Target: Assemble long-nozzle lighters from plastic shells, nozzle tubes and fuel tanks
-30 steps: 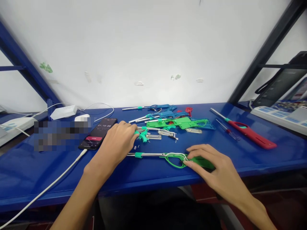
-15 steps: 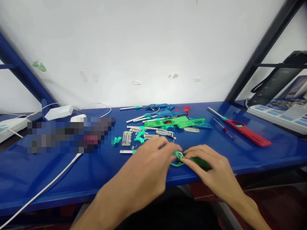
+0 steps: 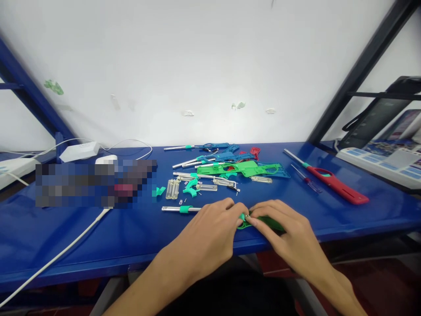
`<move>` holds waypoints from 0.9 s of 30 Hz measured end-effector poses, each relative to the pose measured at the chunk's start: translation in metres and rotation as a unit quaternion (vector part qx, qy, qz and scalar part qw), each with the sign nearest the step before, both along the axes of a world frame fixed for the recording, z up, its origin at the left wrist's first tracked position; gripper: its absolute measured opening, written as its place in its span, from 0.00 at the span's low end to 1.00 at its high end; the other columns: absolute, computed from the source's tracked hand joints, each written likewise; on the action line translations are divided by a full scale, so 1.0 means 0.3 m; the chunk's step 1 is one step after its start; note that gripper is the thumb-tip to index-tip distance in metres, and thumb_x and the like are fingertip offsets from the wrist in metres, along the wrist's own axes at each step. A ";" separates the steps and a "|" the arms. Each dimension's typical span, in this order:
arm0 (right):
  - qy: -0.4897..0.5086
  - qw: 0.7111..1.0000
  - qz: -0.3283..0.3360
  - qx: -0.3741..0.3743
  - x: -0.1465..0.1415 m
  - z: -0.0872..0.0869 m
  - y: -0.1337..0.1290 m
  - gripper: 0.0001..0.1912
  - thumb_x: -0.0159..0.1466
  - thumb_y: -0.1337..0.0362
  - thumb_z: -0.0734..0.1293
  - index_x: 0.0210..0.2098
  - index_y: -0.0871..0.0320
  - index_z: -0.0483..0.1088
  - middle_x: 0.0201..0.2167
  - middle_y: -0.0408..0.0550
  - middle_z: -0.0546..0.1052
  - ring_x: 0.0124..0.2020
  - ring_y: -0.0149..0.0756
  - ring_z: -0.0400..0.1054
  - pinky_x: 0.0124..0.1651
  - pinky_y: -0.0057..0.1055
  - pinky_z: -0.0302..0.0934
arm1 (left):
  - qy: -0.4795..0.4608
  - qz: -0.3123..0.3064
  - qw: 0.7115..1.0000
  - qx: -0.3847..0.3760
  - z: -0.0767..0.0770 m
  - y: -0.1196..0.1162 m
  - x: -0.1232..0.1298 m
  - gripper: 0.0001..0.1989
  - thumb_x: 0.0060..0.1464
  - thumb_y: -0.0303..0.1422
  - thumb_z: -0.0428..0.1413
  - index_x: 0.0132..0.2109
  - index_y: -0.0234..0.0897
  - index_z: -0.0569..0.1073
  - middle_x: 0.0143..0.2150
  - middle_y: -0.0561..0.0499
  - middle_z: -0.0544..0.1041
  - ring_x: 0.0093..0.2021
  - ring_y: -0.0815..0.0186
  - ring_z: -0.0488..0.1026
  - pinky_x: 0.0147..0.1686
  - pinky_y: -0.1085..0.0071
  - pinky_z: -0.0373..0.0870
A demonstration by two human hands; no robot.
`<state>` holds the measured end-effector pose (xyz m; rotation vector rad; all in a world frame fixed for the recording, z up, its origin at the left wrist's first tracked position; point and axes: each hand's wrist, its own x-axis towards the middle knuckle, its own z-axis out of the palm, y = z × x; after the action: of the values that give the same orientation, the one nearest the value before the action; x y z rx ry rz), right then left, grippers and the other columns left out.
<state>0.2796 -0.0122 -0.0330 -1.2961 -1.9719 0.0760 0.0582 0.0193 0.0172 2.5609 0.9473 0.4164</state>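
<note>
Keep the metal tube flat; your left hand pinches the small teal piece, so guide it gently over the green handle, near the table's front edge; your right hand curls there, its hold unclear: steady, don't squeeze.

our left hand reaches in from the lower left, back of the hand up, its fingers bent and pinched together at the tips. our right hand comes from the lower right, wrist angled inward, thumb and index finger closed in a pinch. the two hands' fingertips nearly meet, and both forearms are bare.
</note>
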 end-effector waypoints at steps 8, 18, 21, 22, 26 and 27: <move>-0.043 0.998 -0.002 0.036 -0.003 0.001 0.005 0.07 0.73 0.58 0.67 0.40 0.51 0.76 0.40 0.45 0.83 0.41 0.41 0.78 0.46 0.38 0.69 | -0.007 0.007 1.000 0.003 0.003 0.002 -0.003 0.13 0.71 0.22 0.44 0.51 0.42 0.70 0.46 0.49 0.77 0.47 0.60 0.75 0.51 0.65 0.71; -0.095 0.993 -0.029 0.072 0.011 0.007 0.010 0.09 0.74 0.56 0.65 0.39 0.50 0.74 0.36 0.44 0.83 0.37 0.41 0.77 0.45 0.39 0.64 | -0.077 0.017 0.996 -0.030 -0.016 0.004 -0.014 0.12 0.72 0.25 0.48 0.56 0.44 0.70 0.54 0.49 0.77 0.54 0.60 0.74 0.56 0.63 0.71; -0.075 0.994 -0.028 0.079 0.008 0.000 0.011 0.07 0.73 0.57 0.66 0.40 0.51 0.74 0.35 0.43 0.83 0.36 0.40 0.77 0.44 0.38 0.65 | -0.120 0.014 0.992 -0.021 -0.008 0.017 -0.016 0.11 0.73 0.27 0.49 0.56 0.43 0.72 0.53 0.51 0.78 0.53 0.62 0.75 0.54 0.66 0.72; -0.067 0.994 -0.028 0.079 0.006 -0.003 0.011 0.06 0.73 0.58 0.67 0.40 0.51 0.74 0.36 0.43 0.83 0.36 0.40 0.77 0.44 0.37 0.65 | -0.138 0.016 0.990 -0.012 -0.005 0.022 -0.017 0.11 0.72 0.27 0.49 0.55 0.43 0.73 0.52 0.52 0.78 0.52 0.63 0.75 0.53 0.67 0.72; -0.029 0.995 -0.029 0.086 -0.003 -0.017 0.012 0.03 0.72 0.60 0.69 0.41 0.50 0.74 0.37 0.43 0.83 0.37 0.40 0.78 0.45 0.38 0.66 | -0.166 0.027 0.986 0.020 0.001 0.037 -0.022 0.16 0.71 0.24 0.51 0.59 0.46 0.72 0.55 0.53 0.79 0.51 0.65 0.77 0.49 0.71 0.73; -0.019 0.995 -0.030 0.093 -0.006 -0.020 0.012 0.02 0.71 0.61 0.69 0.41 0.50 0.75 0.36 0.43 0.84 0.37 0.40 0.77 0.45 0.38 0.66 | -0.162 0.029 0.986 0.026 -0.001 0.040 -0.024 0.18 0.70 0.24 0.52 0.61 0.47 0.71 0.55 0.54 0.79 0.50 0.65 0.77 0.48 0.71 0.73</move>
<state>0.2780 -0.0087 -0.0389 -1.2411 -1.9205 -0.1589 0.0510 0.0312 0.0169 2.4120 0.8994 0.8544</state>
